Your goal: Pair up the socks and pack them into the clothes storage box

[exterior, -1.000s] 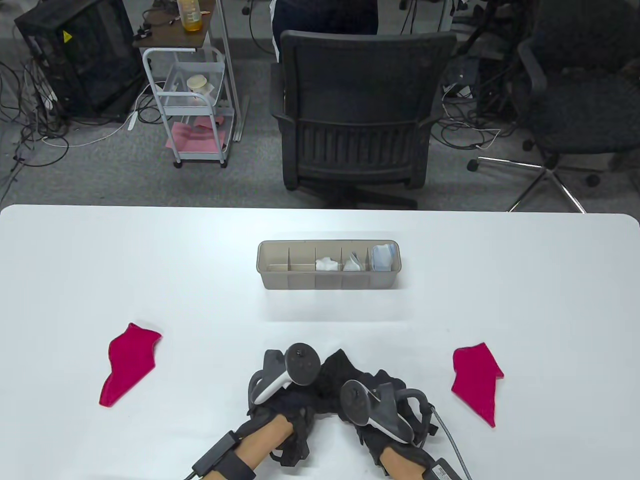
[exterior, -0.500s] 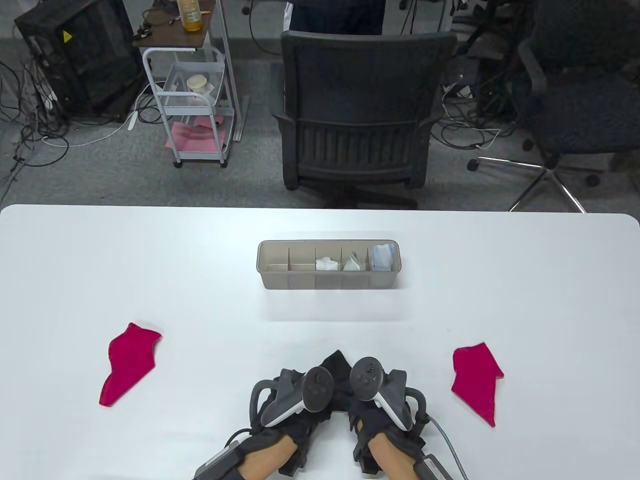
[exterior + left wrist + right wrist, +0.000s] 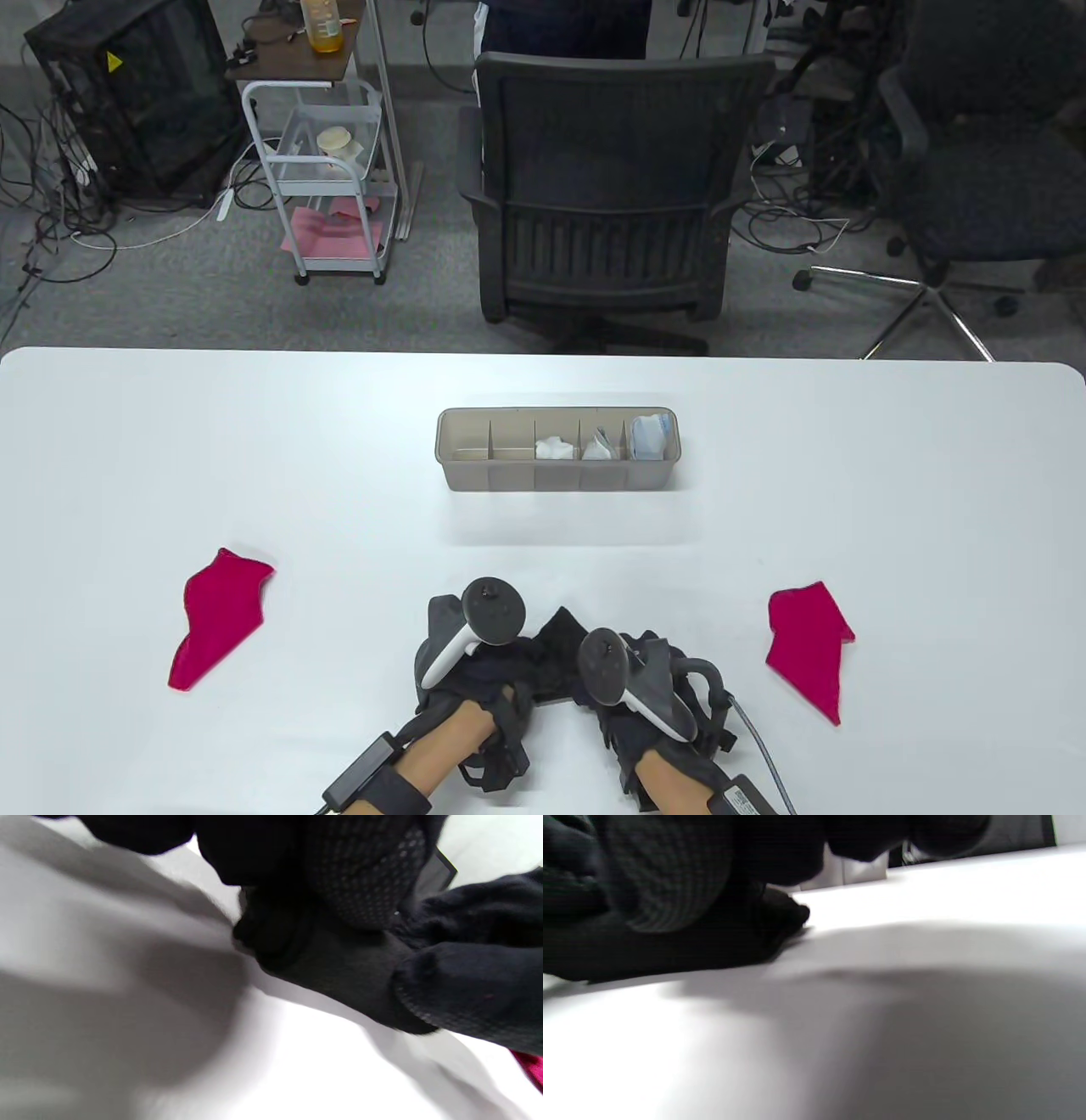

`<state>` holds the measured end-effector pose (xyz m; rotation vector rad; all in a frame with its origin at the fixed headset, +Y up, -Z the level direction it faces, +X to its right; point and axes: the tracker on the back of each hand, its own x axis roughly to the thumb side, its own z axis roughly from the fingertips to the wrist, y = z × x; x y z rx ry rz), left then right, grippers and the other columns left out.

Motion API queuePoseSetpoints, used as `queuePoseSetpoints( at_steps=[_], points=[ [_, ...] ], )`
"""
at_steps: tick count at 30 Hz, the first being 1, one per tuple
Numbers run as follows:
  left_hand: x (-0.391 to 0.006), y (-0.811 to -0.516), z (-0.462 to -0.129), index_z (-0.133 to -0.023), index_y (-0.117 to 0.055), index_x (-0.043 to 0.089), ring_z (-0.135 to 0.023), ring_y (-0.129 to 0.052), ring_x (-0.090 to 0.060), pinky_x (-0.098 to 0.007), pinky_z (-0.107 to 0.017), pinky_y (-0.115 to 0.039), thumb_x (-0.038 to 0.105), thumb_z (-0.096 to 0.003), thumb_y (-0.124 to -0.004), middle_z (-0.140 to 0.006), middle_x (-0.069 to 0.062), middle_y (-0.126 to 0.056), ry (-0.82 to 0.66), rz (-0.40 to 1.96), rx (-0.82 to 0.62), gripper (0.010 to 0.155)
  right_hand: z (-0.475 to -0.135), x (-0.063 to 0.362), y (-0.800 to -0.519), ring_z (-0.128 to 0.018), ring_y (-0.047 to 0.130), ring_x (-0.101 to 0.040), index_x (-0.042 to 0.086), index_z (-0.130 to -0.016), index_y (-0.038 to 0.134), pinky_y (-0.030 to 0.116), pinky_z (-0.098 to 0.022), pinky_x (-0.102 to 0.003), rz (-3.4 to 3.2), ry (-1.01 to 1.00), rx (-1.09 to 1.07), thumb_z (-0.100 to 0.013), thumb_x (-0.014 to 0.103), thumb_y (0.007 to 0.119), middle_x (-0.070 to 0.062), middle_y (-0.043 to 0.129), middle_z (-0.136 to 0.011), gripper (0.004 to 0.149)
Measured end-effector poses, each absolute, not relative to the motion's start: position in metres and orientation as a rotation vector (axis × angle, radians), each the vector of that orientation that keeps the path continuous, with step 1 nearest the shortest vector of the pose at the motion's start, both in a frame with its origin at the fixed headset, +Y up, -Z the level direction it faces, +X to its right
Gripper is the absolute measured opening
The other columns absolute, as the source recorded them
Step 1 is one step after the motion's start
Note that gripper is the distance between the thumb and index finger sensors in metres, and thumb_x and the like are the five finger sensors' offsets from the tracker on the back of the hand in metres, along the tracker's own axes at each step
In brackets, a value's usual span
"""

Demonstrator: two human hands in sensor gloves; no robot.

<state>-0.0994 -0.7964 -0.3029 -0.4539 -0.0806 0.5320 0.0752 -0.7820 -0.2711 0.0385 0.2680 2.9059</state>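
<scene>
Clutching black socks (image 3: 551, 658) near front table (image 3: 339, 441) edge: left hand (image 3: 475, 671), right hand (image 3: 645, 688) grips clamped; red socks flank.

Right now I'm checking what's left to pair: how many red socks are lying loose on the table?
2. One red sock lies flat left of the hands, the other red sock to their right. Neither is touched; black fabric under the hands could hide more.

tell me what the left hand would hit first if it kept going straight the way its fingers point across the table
Probably nothing soon. The left hand, working on the black fabric socks, points up the white table toward the beige plastic divided storage box. Its line looks aimed near the box's left end, though the exact heading is unclear.
</scene>
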Motion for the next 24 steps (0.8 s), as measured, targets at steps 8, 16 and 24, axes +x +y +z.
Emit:
queuePoseSetpoints(
  at_steps=[8, 16, 24],
  points=[
    [-0.073, -0.771, -0.268, -0.085, -0.088, 0.02, -0.037, -0.082, -0.032, -0.059, -0.039, -0.066, 0.035, -0.0375, -0.091, -0.046, -0.004, -0.09, -0.235, 0.214, -0.15, 0.05, -0.276, 0.077, -0.784, -0.041, 0.082, -0.015, 0.039, -0.073, 0.091, 0.071, -0.047, -0.043, 2.882, 0.173, -0.076, -0.036, 0.05, 0.08, 0.01, 0.089, -0.041, 0.04],
    [-0.075, -0.783, -0.279, -0.087, -0.085, 0.02, -0.039, -0.081, -0.034, -0.061, -0.04, -0.065, 0.036, -0.037, -0.09, -0.047, -0.005, -0.088, -0.282, 0.213, -0.271, 0.053, -0.27, 0.086, -0.785, -0.045, 0.081, -0.017, 0.034, -0.077, 0.088, 0.068, -0.05, -0.045, 2.834, 0.341, 0.086, -0.035, 0.05, 0.083, 0.009, 0.088, -0.046, 0.045],
    [-0.095, -0.793, -0.304, -0.08, -0.092, 0.02, -0.033, -0.081, -0.034, -0.061, -0.037, -0.065, 0.041, -0.0392, -0.085, -0.036, -0.004, -0.088, -0.111, 0.501, -0.52, 0.047, -0.268, 0.091, -0.779, -0.042, 0.083, -0.015, 0.043, -0.077, 0.087, 0.071, -0.047, -0.043, 2.8, 0.182, 0.001, -0.034, 0.045, 0.091, 0.011, 0.09, -0.044, 0.044]
  ],
)
